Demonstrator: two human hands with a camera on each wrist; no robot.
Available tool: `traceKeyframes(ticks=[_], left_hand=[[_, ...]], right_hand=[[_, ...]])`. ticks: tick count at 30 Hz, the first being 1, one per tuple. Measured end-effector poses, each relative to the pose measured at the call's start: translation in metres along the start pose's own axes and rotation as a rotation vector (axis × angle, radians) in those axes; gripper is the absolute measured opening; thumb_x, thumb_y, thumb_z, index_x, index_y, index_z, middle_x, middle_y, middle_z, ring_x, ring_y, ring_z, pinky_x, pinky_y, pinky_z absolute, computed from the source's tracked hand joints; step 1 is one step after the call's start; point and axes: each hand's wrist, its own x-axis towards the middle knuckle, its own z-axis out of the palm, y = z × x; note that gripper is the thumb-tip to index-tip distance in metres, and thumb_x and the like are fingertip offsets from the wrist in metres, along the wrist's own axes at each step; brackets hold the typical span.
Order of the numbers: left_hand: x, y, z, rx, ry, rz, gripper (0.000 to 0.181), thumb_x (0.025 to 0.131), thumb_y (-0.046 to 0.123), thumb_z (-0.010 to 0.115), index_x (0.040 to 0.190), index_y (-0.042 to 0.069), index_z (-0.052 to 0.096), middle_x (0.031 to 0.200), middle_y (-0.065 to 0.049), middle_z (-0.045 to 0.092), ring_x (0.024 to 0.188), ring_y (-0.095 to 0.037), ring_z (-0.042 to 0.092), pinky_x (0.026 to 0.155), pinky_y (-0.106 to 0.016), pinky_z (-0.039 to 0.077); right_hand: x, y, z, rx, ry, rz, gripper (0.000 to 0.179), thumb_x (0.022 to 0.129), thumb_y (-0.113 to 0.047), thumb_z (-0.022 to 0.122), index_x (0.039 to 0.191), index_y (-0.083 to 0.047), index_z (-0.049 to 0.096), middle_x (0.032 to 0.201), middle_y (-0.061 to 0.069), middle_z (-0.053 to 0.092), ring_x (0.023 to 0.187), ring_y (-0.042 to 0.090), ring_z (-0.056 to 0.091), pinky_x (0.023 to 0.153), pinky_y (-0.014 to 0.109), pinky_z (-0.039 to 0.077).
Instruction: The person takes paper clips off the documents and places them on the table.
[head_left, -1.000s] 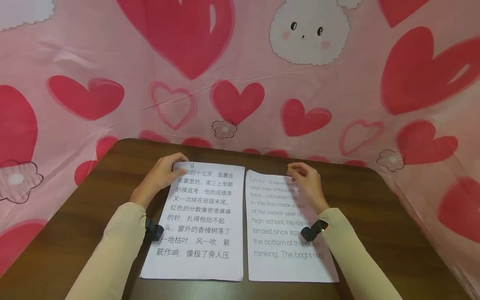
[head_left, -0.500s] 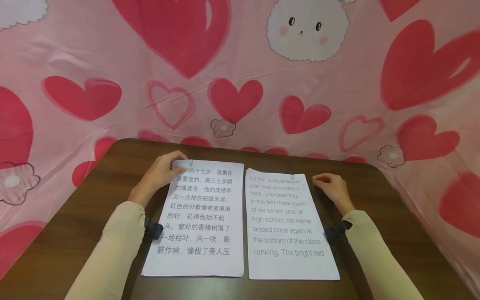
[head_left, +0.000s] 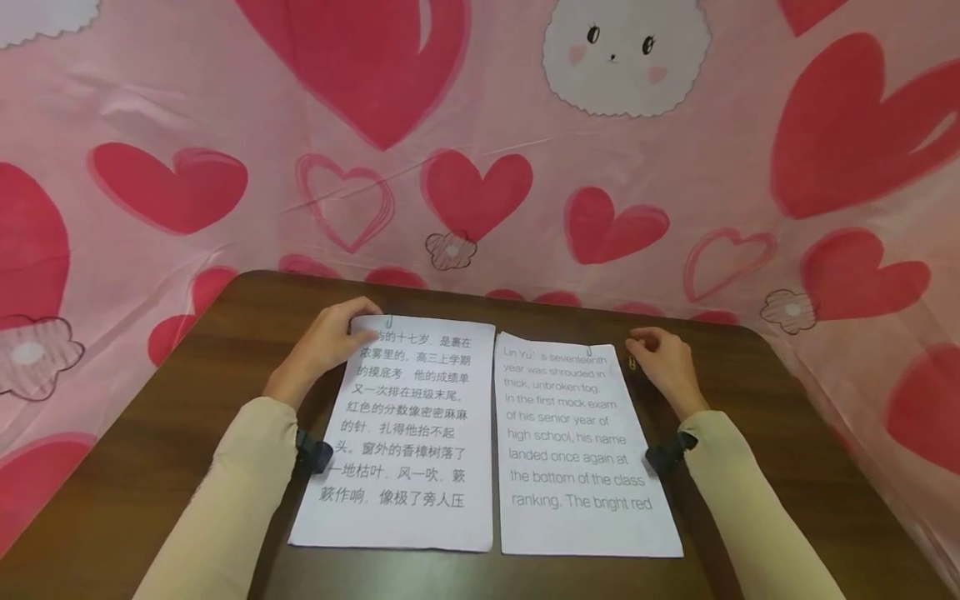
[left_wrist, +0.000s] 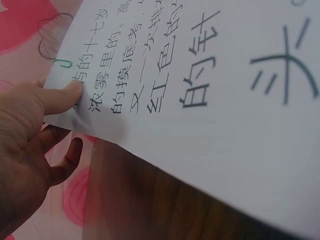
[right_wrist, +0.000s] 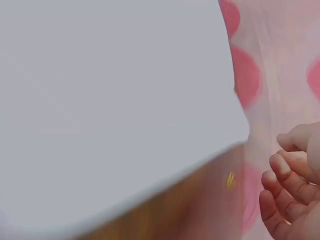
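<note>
My left hand pinches the upper left corner of the left paper stack, printed with Chinese text. In the left wrist view, its thumb lies on the sheet and other fingers sit under or beside the edge. A green paper clip grips that stack's top edge. My right hand hovers beside the right stack's upper right corner with loosely curled fingers and nothing in them. Just below its fingertips lies a yellow paper clip on the table. The right paper stack bears English text and a paper clip at its top.
Both stacks lie side by side on a dark brown wooden table with rounded corners. A pink cloth with hearts hangs behind and around it. Dark wrist cameras are strapped on both sleeves.
My right hand moved right off the English stack, carrying the yellow paper clip, and has let it go on the table beside that stack. The left hand keeps its hold.
</note>
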Motion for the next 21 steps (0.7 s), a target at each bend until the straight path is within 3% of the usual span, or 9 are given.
traceKeyframes(ticks=[6, 13, 17, 21], left_hand=[[0.000, 0.002, -0.001, -0.002, -0.006, -0.004, 0.026, 0.095, 0.002, 0.064, 0.120, 0.003, 0.062, 0.121, -0.021, 0.066, 0.105, -0.035, 0.057, 0.096, -0.048, 0.045], [0.003, 0.003, 0.001, -0.005, 0.010, -0.006, 0.025, 0.095, 0.003, 0.065, 0.120, 0.004, 0.063, 0.120, -0.019, 0.066, 0.102, -0.033, 0.058, 0.094, -0.046, 0.046], [0.003, 0.003, 0.003, -0.014, 0.010, -0.013, 0.024, 0.095, 0.003, 0.065, 0.119, 0.004, 0.063, 0.120, -0.019, 0.066, 0.104, -0.033, 0.058, 0.095, -0.045, 0.046], [0.003, 0.003, 0.002, -0.011, 0.007, -0.012, 0.024, 0.095, 0.003, 0.066, 0.119, 0.004, 0.063, 0.121, -0.019, 0.066, 0.105, -0.033, 0.058, 0.095, -0.046, 0.046]], right_hand=[[0.010, -0.058, 0.021, 0.080, -0.023, -0.169, 0.032, 0.098, -0.022, 0.063, 0.123, -0.002, 0.066, 0.105, 0.019, 0.070, 0.095, 0.030, 0.062, 0.086, 0.039, 0.050], [0.013, -0.146, 0.054, 0.161, -0.179, -0.348, 0.036, 0.096, -0.019, 0.068, 0.127, -0.002, 0.063, 0.109, 0.018, 0.070, 0.102, 0.031, 0.065, 0.095, 0.044, 0.051], [0.007, -0.188, 0.081, 0.152, -0.242, -0.455, 0.040, 0.096, -0.020, 0.068, 0.131, -0.003, 0.061, 0.119, 0.017, 0.069, 0.120, 0.032, 0.057, 0.111, 0.047, 0.041], [0.002, -0.222, 0.107, 0.118, -0.291, -0.554, 0.040, 0.096, -0.022, 0.067, 0.132, -0.003, 0.062, 0.126, 0.014, 0.069, 0.129, 0.032, 0.053, 0.118, 0.051, 0.032]])
